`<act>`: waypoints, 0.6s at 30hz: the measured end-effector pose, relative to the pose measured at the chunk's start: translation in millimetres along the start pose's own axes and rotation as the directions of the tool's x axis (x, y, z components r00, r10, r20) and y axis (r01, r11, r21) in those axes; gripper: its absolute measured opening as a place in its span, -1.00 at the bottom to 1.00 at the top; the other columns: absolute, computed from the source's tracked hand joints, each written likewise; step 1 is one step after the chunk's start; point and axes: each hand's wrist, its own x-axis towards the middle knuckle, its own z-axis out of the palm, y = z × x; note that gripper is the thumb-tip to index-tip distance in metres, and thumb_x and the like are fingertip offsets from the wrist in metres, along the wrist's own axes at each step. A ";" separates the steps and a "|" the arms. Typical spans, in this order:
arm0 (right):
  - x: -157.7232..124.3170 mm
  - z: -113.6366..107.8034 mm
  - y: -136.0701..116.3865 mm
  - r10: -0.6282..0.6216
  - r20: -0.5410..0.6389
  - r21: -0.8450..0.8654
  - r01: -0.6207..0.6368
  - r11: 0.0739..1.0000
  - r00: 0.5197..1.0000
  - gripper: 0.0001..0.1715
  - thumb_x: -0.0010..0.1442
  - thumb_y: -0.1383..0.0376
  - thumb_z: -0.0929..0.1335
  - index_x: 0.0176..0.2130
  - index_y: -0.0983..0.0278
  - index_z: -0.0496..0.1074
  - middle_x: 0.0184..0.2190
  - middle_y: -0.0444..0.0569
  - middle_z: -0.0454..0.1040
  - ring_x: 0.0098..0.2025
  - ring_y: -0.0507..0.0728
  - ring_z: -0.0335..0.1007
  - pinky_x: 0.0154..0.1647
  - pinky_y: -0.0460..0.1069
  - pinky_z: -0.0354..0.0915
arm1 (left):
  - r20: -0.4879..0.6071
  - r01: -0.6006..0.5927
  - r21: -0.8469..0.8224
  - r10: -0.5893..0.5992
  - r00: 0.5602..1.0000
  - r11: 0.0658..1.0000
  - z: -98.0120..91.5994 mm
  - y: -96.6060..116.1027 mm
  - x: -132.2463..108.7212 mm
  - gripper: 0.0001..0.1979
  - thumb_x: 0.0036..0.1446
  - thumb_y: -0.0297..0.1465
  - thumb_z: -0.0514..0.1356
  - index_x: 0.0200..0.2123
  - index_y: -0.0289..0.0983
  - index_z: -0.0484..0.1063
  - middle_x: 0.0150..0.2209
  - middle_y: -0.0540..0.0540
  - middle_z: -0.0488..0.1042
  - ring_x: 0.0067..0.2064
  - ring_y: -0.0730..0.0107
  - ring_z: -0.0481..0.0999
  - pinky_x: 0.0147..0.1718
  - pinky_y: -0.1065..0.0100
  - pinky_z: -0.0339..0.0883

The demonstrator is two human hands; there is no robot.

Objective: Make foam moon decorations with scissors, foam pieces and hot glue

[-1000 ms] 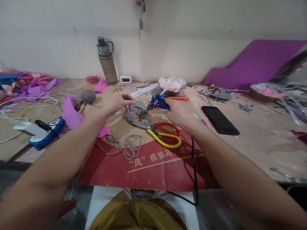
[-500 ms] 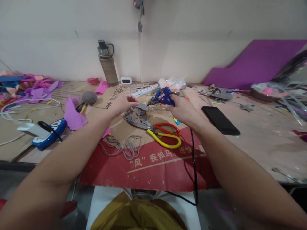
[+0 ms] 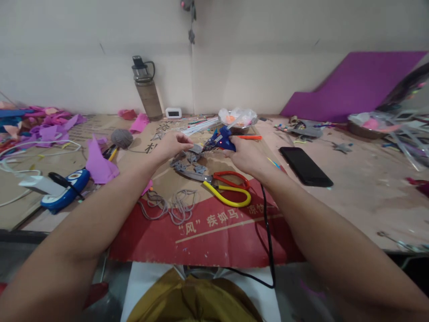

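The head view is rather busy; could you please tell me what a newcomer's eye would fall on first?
The large purple sheet, leaning against the wall at the back right, would probably catch the eye first. Next might come the scissors, one handle red and one yellow, lying on the cardboard. Just beyond them, the right hand holds a blue glue gun pointing toward a small grey piece in the left hand.
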 end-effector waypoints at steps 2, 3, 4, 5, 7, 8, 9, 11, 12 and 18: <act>0.8 2.0 0.7 0.002 -0.001 0.001 -0.002 1.000 1.000 -0.56 0.24 0.13 0.30 0.03 0.31 0.39 -0.06 0.18 0.51 -0.11 0.28 0.47 -0.13 0.06 0.34 | 0.001 -0.012 0.000 0.012 1.000 1.000 0.2 0.3 -0.7 -0.93 -0.07 -0.42 0.32 -0.46 -0.28 0.49 -0.53 0.01 0.46 -0.56 0.55 0.32 -0.56 0.43 0.15; 1.0 2.4 0.9 0.004 -0.005 0.000 -0.004 1.000 1.000 -0.55 0.24 0.12 0.29 0.04 0.31 0.38 -0.05 0.19 0.50 -0.10 0.28 0.47 -0.12 0.07 0.34 | 0.003 -0.018 0.003 0.018 1.000 1.000 0.2 0.2 -0.9 -0.93 -0.07 -0.42 0.32 -0.46 -0.28 0.49 -0.53 0.01 0.46 -0.56 0.56 0.31 -0.56 0.43 0.14; 1.1 2.6 1.1 0.006 -0.010 -0.001 -0.006 1.000 1.000 -0.54 0.25 0.12 0.29 0.05 0.31 0.37 -0.05 0.19 0.50 -0.09 0.29 0.46 -0.11 0.07 0.33 | 0.003 -0.024 0.007 0.024 1.000 1.000 0.1 0.1 -1.0 -0.93 -0.07 -0.42 0.32 -0.46 -0.28 0.49 -0.53 0.01 0.46 -0.56 0.56 0.30 -0.56 0.44 0.14; 1.1 2.6 1.0 0.006 -0.015 -0.002 -0.006 1.000 1.000 -0.53 0.25 0.12 0.29 0.06 0.32 0.35 -0.04 0.19 0.50 -0.08 0.28 0.46 -0.10 0.07 0.33 | 0.004 -0.029 0.009 0.029 1.000 1.000 -0.1 0.1 -1.2 -0.93 -0.07 -0.42 0.32 -0.46 -0.28 0.50 -0.54 0.02 0.46 -0.56 0.57 0.30 -0.56 0.44 0.14; 1.2 2.4 0.7 0.003 -0.020 -0.010 -0.003 1.000 1.000 -0.53 0.25 0.12 0.29 0.07 0.32 0.35 -0.05 0.19 0.50 -0.08 0.28 0.46 -0.10 0.06 0.33 | 0.009 -0.029 0.005 0.029 1.000 1.000 -0.4 0.2 -1.7 -0.93 -0.06 -0.42 0.31 -0.46 -0.28 0.50 -0.54 0.02 0.45 -0.56 0.57 0.30 -0.56 0.44 0.14; 1.3 2.3 0.3 0.000 -0.019 -0.017 -0.001 1.000 1.000 -0.54 0.25 0.12 0.29 0.05 0.33 0.35 -0.05 0.20 0.50 -0.09 0.27 0.46 -0.11 0.05 0.33 | 0.011 -0.024 0.002 0.024 1.000 1.000 -0.6 0.3 -1.9 -0.94 -0.06 -0.42 0.31 -0.46 -0.28 0.49 -0.54 0.02 0.45 -0.56 0.56 0.30 -0.57 0.44 0.14; 1.4 2.2 -0.1 -0.002 -0.015 -0.025 0.002 1.000 1.000 -0.56 0.25 0.12 0.29 0.03 0.33 0.36 -0.07 0.20 0.51 -0.11 0.27 0.46 -0.13 0.05 0.33 | 0.013 -0.017 0.002 0.017 1.000 1.000 -0.8 0.5 -2.0 -0.93 -0.06 -0.42 0.31 -0.46 -0.28 0.49 -0.54 0.02 0.45 -0.56 0.56 0.30 -0.58 0.44 0.13; 1.6 1.9 -1.1 -0.007 -0.009 -0.052 0.006 0.999 1.000 -0.60 0.25 0.13 0.29 -0.01 0.32 0.38 -0.12 0.19 0.52 -0.15 0.26 0.47 -0.16 0.03 0.32 | 0.007 -0.012 0.008 0.012 1.000 1.000 -1.1 0.7 -1.8 -0.93 -0.06 -0.42 0.31 -0.46 -0.28 0.49 -0.54 0.02 0.45 -0.57 0.57 0.30 -0.59 0.45 0.12; 1.7 1.6 -1.7 -0.010 -0.009 -0.070 0.009 0.997 1.000 -0.62 0.25 0.14 0.29 -0.04 0.32 0.39 -0.14 0.18 0.53 -0.16 0.26 0.47 -0.18 0.03 0.32 | 0.005 -0.017 0.014 0.017 1.000 1.000 -1.1 0.7 -1.6 -0.93 -0.07 -0.42 0.32 -0.46 -0.28 0.49 -0.54 0.02 0.45 -0.56 0.57 0.30 -0.59 0.45 0.12; -3.2 -2.8 -5.9 -0.108 -0.016 -0.118 0.105 0.987 0.994 -0.71 0.21 0.21 0.31 -0.11 0.28 0.43 -0.18 0.16 0.54 -0.18 0.25 0.46 -0.21 0.02 0.30 | 0.014 -0.004 0.002 0.004 1.000 1.000 -0.8 2.2 -2.3 -0.92 -0.07 -0.40 0.32 -0.47 -0.28 0.49 -0.53 -0.01 0.48 -0.56 0.54 0.33 -0.57 0.43 0.14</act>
